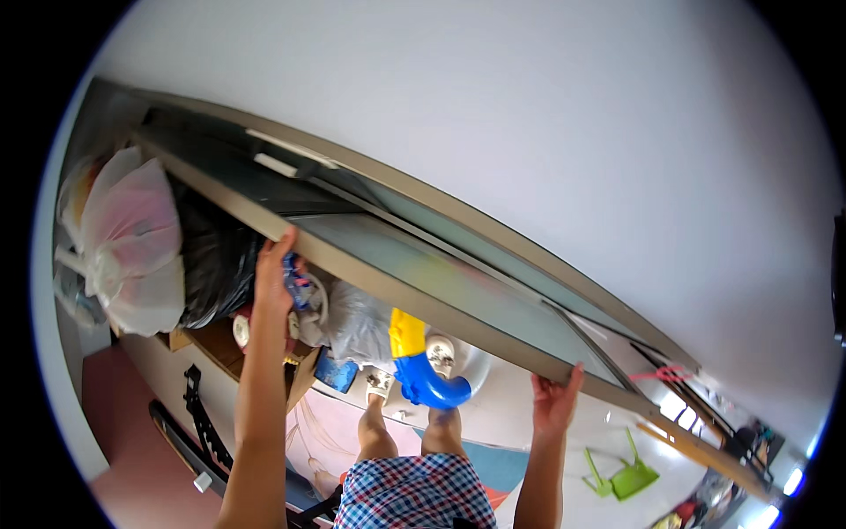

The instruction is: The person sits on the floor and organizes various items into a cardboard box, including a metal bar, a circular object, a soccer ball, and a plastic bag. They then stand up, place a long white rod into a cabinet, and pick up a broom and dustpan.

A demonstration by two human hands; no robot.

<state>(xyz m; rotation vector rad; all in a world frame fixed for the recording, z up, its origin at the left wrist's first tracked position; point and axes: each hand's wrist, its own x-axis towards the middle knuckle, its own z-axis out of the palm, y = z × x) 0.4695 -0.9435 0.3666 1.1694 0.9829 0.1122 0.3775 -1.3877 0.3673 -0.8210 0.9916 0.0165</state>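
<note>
A long frame with a tan-brown rim (396, 284) and glass-like panels stands tilted close to the pale wall, running from upper left to lower right. My left hand (272, 271) grips its near edge left of the middle, thumb over the rim. Farther right, my right hand (557, 400) holds the same edge from below, fingertips on the rim. A similar brown rim (462, 208) lies behind it, against the wall. Below the frame, between my hands, a yellow and blue curved plastic tube (429, 387) shows; its top is hidden behind the frame.
Tied white plastic bags (135, 251) and a black bag (215, 258) crowd the left. An open cardboard box (218, 354) stands below them, near black metal parts (198, 416). A patterned mat (330, 430) lies by my feet, and a small green chair (624, 473) is at lower right.
</note>
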